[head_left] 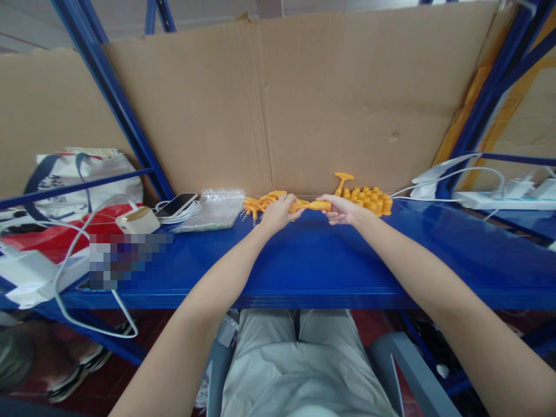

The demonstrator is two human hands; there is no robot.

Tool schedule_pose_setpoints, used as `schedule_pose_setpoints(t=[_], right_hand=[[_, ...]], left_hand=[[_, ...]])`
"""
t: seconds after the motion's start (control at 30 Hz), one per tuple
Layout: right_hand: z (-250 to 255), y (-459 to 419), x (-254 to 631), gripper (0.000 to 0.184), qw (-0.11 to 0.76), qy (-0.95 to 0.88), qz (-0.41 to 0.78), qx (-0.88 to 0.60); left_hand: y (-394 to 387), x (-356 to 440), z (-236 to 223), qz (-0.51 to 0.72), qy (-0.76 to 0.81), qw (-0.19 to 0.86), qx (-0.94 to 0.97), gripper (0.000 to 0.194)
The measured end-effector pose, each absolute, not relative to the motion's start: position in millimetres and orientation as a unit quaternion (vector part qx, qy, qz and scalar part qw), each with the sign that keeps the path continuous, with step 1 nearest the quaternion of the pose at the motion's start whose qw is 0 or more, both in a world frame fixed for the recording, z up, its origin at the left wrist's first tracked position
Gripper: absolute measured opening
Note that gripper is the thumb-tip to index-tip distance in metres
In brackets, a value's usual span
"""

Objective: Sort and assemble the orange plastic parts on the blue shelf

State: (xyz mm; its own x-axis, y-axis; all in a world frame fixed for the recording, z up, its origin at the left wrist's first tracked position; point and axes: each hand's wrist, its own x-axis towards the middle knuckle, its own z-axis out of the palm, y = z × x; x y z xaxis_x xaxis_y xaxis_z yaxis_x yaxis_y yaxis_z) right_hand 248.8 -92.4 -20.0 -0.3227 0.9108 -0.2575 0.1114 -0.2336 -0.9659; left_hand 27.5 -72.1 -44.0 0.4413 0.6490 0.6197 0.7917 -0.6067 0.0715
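Arms: both reach to 12 o'clock
Left hand [278, 214]: grips tool [319, 205]
Right hand [341, 209]: pinches tool's right end
Tool: one, held sideways between hands
Screws [254, 206]: pile by left hand, too bunched to count
Caps [372, 200]: bunch, 1 o'clock
Table [321, 260]: blue
Bag [98, 178]: one, 10 o'clock

Blue shelf [278, 272], cardboard backing [330, 104], phone [177, 205] on coiled white cable [186, 215], striped tote bag [93, 176], red bag [56, 237]

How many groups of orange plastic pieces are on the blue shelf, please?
2: the corkscrews left of the left hand, and the sleeves right of the right hand. Others may be hidden.
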Motion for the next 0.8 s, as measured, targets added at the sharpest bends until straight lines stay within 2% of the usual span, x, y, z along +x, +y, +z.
schedule_pose_setpoints(t=[0.17,0.23,0.33,0.43,0.8], right_hand=[[-21.9,-93.8,247.2,0.048,0.311,-0.517,0.622,-0.5],[-22.9,-94.9,250.2,0.041,0.315,-0.521,0.618,-0.497],[-25.5,-95.1,256.7,0.018,0.346,-0.544,0.585,-0.493],[-28.8,-92.2,261.8,0.011,0.363,-0.566,0.552,-0.494],[-28.1,-87.1,266.0,0.02,0.365,-0.594,0.519,-0.494]], left_hand=[[-67.9,23.9,-45.0,-0.291,-0.428,0.097,-0.85,0.026],[-65.8,22.3,-46.0,-0.279,-0.431,0.084,-0.854,0.025],[-63.9,20.4,-46.7,-0.265,-0.437,0.076,-0.856,0.023],[-63.9,19.7,-46.5,-0.264,-0.436,0.074,-0.857,0.021],[-62.8,22.1,-47.7,-0.284,-0.445,0.073,-0.846,0.027]])
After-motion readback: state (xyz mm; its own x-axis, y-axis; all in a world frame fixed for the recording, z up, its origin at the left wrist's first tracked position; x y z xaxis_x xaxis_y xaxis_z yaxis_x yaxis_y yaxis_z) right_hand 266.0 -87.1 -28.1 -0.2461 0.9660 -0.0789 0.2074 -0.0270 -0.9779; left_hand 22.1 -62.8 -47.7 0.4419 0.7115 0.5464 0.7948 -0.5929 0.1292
